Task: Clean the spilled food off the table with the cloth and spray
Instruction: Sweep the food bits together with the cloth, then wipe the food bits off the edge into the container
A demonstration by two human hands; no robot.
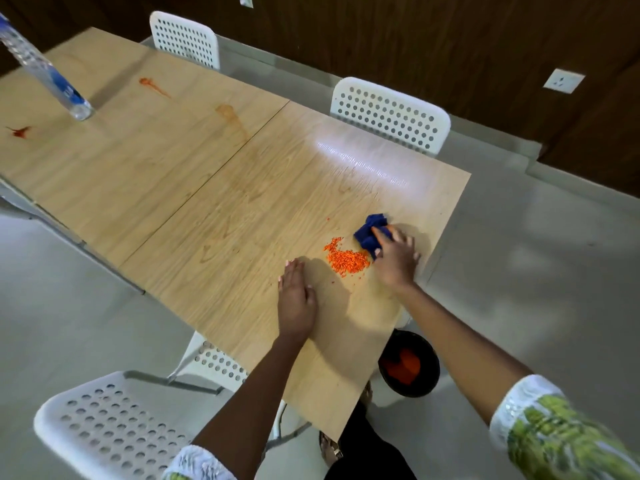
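I had the right hand curled around the bunched blue cloth, pressing it to the worktop just beside the orange grain pile near the worktop's right end. The left hand lay flat, fingers straight and together, on the wood on the pile's other side. I judged the cloth soft and light, best gripped from above in a wad. The grains looked dry, loose and prone to scatter, so I reckoned they needed a slow sweep. The bottle stood far off, near red stains.
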